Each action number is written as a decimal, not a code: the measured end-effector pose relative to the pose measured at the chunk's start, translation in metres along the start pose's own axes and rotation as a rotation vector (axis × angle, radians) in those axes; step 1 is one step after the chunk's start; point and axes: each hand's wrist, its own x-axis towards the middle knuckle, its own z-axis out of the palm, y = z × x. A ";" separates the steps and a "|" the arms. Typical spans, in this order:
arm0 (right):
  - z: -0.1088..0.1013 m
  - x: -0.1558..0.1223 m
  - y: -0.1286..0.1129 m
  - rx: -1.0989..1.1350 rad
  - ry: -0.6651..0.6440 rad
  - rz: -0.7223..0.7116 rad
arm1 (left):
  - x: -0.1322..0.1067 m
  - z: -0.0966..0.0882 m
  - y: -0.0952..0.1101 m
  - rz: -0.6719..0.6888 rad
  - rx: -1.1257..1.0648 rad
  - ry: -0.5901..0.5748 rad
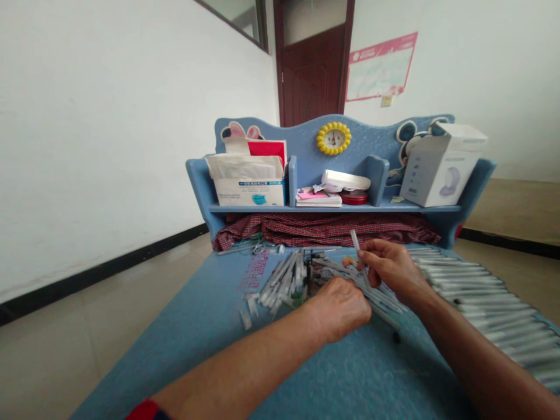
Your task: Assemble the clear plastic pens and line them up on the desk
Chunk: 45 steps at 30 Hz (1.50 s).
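Observation:
My right hand (394, 269) pinches a clear, whitish plastic tube (355, 240), like a pen barrel, held tilted with its top end up. My left hand (341, 308) is closed just left of and below it; its fingertips are hidden, so I cannot tell what it holds. A thin rod with a dark tip (396, 337) sticks out to the right from beside the left hand. Several slim rods (387, 294) lie under and behind both hands. Left of them is a loose heap of short translucent tubes (284, 277).
Many similar whitish tubes (485, 294) lie in a row along the table's right side. A checked red cloth (324, 229) lies below the blue shelf (258, 209). On it stand a mask box (249, 192), papers (318, 201) and a white carton (441, 166).

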 end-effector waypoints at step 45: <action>0.002 0.000 0.003 -0.002 -0.029 -0.003 | -0.001 0.002 -0.003 -0.010 -0.008 0.044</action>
